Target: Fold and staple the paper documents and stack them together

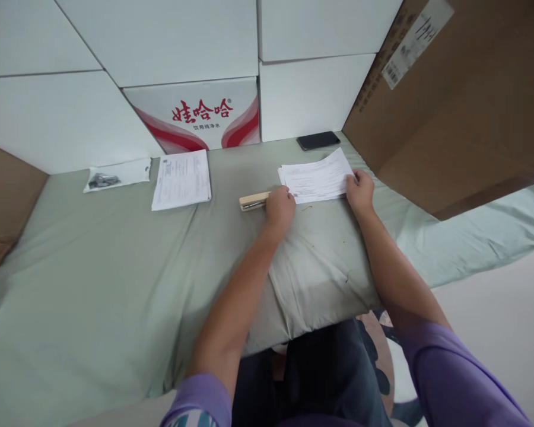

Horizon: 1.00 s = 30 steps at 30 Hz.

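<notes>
Resting on the near edge of a small stack of papers (317,177), right of centre in the frame, both hands frame the sheets. The left hand (279,209) has its fingers (286,192) curled loosely down at the stack's lower left corner, touching the paper's edge; whether they pinch a sheet cannot be told. The right hand (360,188) sits at the lower right corner, fingers bent and pressed onto or against the paper, thumb side toward the sheets; a firm grip cannot be made out. The stack lies between the two hands and just beyond them, slightly fanned, printed side up.

Just left of the left hand, touching or nearly touching its knuckles, lies a tan stapler (253,201), long side across the frame. All of this sits on a worktop covered in pale green cloth (93,279), which wrinkles near the forearms.

Further left, upper centre, a second printed paper stack (181,179) lies flat, well apart from the hands. Beyond it to the left is a clear plastic bag (115,175) with small dark parts. A black phone (318,140) rests at the far edge above the papers. White boxes, one box with red lettering (200,114), line the back; a large brown cardboard panel (454,107) leans at upper right.
</notes>
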Each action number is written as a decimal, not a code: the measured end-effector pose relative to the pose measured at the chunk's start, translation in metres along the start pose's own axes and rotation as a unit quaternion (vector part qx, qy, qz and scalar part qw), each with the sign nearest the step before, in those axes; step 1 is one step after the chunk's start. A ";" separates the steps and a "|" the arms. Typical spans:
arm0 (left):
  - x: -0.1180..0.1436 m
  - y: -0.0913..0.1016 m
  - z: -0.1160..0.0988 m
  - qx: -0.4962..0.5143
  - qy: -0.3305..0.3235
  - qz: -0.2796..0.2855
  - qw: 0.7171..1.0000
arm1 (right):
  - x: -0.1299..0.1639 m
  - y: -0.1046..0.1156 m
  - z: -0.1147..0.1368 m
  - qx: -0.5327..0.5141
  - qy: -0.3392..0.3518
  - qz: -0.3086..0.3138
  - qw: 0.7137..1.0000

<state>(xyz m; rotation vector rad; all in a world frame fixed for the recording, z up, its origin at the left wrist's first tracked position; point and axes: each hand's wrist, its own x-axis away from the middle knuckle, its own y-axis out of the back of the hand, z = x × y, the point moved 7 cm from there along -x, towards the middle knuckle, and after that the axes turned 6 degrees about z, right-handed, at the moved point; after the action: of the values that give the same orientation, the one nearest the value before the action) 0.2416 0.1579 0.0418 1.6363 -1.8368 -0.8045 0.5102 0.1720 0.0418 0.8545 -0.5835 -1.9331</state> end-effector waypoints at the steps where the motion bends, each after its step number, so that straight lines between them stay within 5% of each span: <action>1: 0.001 -0.001 0.000 -0.012 -0.001 0.004 1.000 | -0.001 0.000 0.000 -0.005 0.002 0.001 1.000; 30: 0.010 -0.005 -0.007 -0.122 0.000 0.037 0.992 | 0.003 -0.007 -0.015 0.145 -0.076 0.008 0.986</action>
<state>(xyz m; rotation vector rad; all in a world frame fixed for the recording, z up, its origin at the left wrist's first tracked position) 0.2486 0.1469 0.0425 1.4063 -1.7115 -0.9551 0.5166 0.1718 0.0260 0.8814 -0.9796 -1.9369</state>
